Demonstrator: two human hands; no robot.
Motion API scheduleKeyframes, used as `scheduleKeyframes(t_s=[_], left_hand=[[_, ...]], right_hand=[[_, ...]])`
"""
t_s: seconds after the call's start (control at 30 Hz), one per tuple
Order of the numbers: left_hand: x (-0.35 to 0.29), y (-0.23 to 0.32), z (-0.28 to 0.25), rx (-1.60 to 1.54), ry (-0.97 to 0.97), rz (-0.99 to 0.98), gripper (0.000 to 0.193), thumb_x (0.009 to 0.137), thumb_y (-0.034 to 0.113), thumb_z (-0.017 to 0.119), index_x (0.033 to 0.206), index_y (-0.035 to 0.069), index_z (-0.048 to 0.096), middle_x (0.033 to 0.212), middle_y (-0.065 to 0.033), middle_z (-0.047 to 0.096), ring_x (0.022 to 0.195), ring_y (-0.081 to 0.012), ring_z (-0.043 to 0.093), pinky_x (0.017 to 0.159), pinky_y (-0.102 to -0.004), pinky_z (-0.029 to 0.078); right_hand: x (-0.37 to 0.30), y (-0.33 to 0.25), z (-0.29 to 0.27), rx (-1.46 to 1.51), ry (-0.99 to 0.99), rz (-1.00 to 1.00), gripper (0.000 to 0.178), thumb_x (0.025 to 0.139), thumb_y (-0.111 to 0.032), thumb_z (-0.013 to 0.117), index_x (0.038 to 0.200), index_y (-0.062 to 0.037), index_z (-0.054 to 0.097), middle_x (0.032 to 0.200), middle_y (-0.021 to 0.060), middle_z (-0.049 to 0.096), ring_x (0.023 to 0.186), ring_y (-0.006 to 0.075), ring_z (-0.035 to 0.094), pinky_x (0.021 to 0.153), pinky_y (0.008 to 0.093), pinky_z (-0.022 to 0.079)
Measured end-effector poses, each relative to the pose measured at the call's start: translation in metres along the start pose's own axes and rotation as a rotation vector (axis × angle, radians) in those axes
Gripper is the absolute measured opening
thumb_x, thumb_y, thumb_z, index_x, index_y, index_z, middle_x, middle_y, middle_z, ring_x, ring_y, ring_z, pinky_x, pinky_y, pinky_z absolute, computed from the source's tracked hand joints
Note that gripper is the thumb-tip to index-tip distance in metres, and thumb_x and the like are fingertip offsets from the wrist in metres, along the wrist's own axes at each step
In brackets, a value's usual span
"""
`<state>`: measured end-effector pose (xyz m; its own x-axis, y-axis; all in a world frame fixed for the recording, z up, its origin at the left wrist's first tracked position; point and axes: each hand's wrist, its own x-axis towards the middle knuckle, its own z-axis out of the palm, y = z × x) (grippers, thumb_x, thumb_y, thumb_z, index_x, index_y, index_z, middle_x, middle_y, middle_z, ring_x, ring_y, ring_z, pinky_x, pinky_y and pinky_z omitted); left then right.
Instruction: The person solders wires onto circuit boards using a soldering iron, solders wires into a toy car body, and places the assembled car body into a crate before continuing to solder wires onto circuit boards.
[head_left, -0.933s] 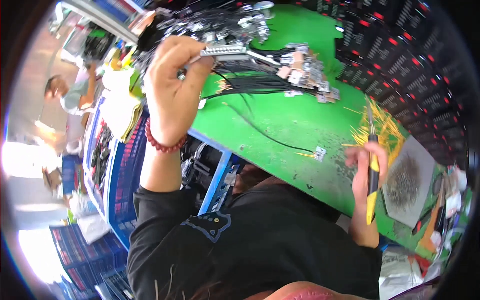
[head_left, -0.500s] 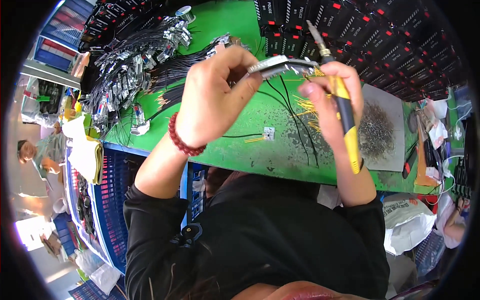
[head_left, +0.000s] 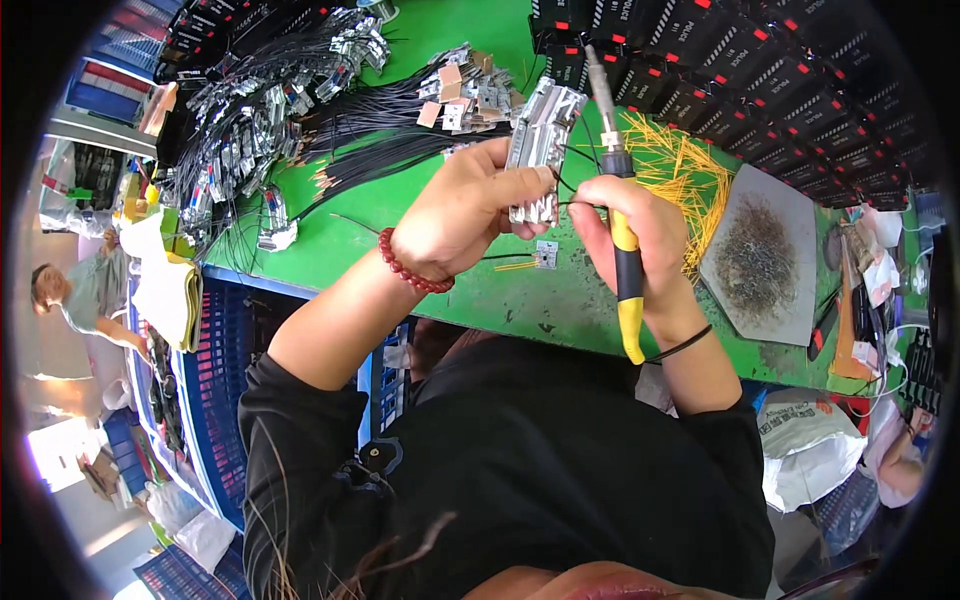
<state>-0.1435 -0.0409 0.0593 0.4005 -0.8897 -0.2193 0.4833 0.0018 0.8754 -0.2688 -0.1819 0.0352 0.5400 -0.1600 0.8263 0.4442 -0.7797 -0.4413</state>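
My left hand (head_left: 462, 208) is closed on a long, shiny silver-coloured part (head_left: 540, 135), held tilted above the bench, thumb across its lower end. Thin black wires come off its right side. A yellow-and-black soldering iron (head_left: 628, 270) rests in the grip of my right hand (head_left: 655, 235), its metal tip pointing up and away from me. My right fingertips are close to a black wire beside the silver part; whether they pinch it I cannot tell. Below the hands, a small square circuit board (head_left: 546, 254) with black and yellow wires lies on the green bench (head_left: 470, 300).
Yellow wires (head_left: 690, 165) are heaped right of my hands, beside a grey board (head_left: 735, 200) covered in dark residue. Rows of black cases (head_left: 740, 90) line the far right. Wired silver parts (head_left: 255, 145) pile up at left, near bundled small boards (head_left: 470, 95).
The silver part has turned from lying nearly level to standing upright, and my left hand has come lower. My right hand has moved left and down, bringing the iron with it.
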Motion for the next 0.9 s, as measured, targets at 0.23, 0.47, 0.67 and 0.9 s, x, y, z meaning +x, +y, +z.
scheduleKeyframes(t_s=[0.23, 0.47, 0.67, 0.9], left_hand=[[-0.015, 0.026, -0.078, 0.09, 0.412, 0.464, 0.011, 0.09, 0.009, 0.06, 0.098, 0.001, 0.059, 0.085, -0.002, 0.065, 0.071, -0.0078, 0.059, 0.063, -0.0227, 0.048], [-0.07, -0.068, -0.159, 0.798, 0.877, 0.306, 0.02, 0.08, 0.016, 0.073, 0.084, 0.002, 0.059, 0.067, -0.0005, 0.062, 0.061, -0.0078, 0.056, 0.057, -0.0229, 0.042], [-0.075, -0.064, -0.144, 1.737, 1.021, 0.373, 0.036, 0.067, 0.019, 0.077, 0.098, 0.009, 0.063, 0.108, -0.0128, 0.06, 0.108, -0.0321, 0.053, 0.091, -0.0426, 0.041], [-0.031, -0.055, -0.034, 1.589, 0.33, 0.688, 0.033, 0.071, 0.015, 0.073, 0.101, 0.007, 0.064, 0.1, -0.0085, 0.065, 0.095, -0.0261, 0.06, 0.092, -0.0449, 0.042]], right_hand=[[-0.029, 0.027, -0.025, 0.107, -0.266, 0.274, 0.023, 0.08, 0.0, 0.062, 0.101, -0.0114, 0.062, 0.066, 0.0016, 0.056, 0.051, 0.0121, 0.056, 0.047, 0.0242, 0.041], [-0.064, 0.017, 0.006, -0.048, -0.376, 0.545, 0.026, 0.08, -0.001, 0.061, 0.102, -0.0147, 0.06, 0.064, 0.0006, 0.057, 0.056, 0.0175, 0.06, 0.052, 0.0314, 0.044], [-0.089, 0.016, 0.022, 0.125, -0.155, 0.685, 0.02, 0.089, 0.002, 0.058, 0.106, -0.0093, 0.058, 0.075, 0.0039, 0.059, 0.064, 0.0123, 0.064, 0.057, 0.026, 0.049], [-0.092, 0.009, 0.026, 0.202, -0.185, 0.649, 0.024, 0.086, 0.007, 0.058, 0.104, -0.0078, 0.057, 0.075, 0.0052, 0.06, 0.066, 0.0124, 0.064, 0.058, 0.0264, 0.05]])
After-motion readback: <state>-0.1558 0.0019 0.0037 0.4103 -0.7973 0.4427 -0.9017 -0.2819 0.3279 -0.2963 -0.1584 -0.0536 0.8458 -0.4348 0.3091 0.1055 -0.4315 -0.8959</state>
